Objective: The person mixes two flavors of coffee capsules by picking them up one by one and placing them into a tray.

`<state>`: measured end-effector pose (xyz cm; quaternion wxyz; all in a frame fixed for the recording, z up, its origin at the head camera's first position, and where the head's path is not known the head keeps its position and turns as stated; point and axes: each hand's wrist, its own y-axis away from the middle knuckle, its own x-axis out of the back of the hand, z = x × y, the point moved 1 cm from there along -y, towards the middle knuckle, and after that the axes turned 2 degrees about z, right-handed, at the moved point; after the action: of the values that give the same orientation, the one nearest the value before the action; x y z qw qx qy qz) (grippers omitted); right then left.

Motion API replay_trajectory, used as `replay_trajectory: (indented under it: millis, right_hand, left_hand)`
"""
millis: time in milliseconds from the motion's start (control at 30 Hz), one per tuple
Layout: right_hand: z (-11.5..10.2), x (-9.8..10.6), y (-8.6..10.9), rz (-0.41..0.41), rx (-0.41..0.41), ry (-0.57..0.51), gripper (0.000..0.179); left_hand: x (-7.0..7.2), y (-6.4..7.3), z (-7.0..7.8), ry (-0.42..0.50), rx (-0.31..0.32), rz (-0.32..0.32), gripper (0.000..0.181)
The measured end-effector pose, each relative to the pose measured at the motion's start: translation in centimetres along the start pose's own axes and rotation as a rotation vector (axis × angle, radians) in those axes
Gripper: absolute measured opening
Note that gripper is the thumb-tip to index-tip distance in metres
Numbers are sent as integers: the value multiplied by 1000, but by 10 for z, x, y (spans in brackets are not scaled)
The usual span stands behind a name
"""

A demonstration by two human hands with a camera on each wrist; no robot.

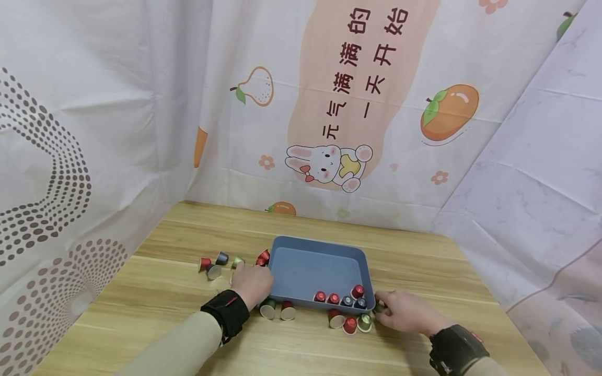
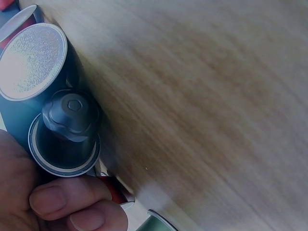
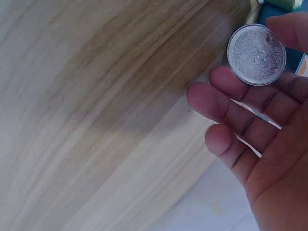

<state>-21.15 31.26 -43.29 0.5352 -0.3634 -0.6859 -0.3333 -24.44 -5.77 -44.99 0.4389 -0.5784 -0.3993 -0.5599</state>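
My left hand (image 1: pixel 253 284) is at the left end of a shallow blue tray (image 1: pixel 317 244), fingers curled. In the left wrist view its fingers hold a dark coffee capsule (image 2: pixel 72 115) by the rim; part of the grip is hidden. Beside it a dark green capsule (image 2: pixel 33 62) lies with its silver lid showing. At the tray's front right corner my right hand (image 1: pixel 408 312) pinches a coffee capsule (image 3: pixel 256 54) between thumb and fingers, silver lid toward the wrist camera. Inside the tray, red capsules (image 1: pixel 333 298) and dark blue capsules (image 1: pixel 347 301) stand along the front right.
Left of the tray lie several loose capsules, among them a red one (image 1: pixel 204 264) and a dark blue one (image 1: pixel 222 258). More sit against the tray's front, including a red capsule (image 1: pixel 350 326) and a green capsule (image 1: pixel 364 323). Curtains (image 1: pixel 263 130) surround the wooden table (image 1: pixel 409 250).
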Motion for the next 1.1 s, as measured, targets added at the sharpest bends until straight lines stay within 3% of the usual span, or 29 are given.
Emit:
replay_trajectory:
  millis: [533,633,933,1100]
  right_hand:
    - [2,4,1,103,27,79,28]
    - [4,6,0,167,23,101,28]
    - [3,15,-1,362,115,161,31]
    - [1,17,-5,472,203,214,33]
  left_hand:
    - [0,0,0,21,1,-13,38]
    - [-1,-1,0,15,3,-20,37]
    - [-2,-2,0,16,15,-12,37]
    - [-2,-2,1,8,10,-17,35]
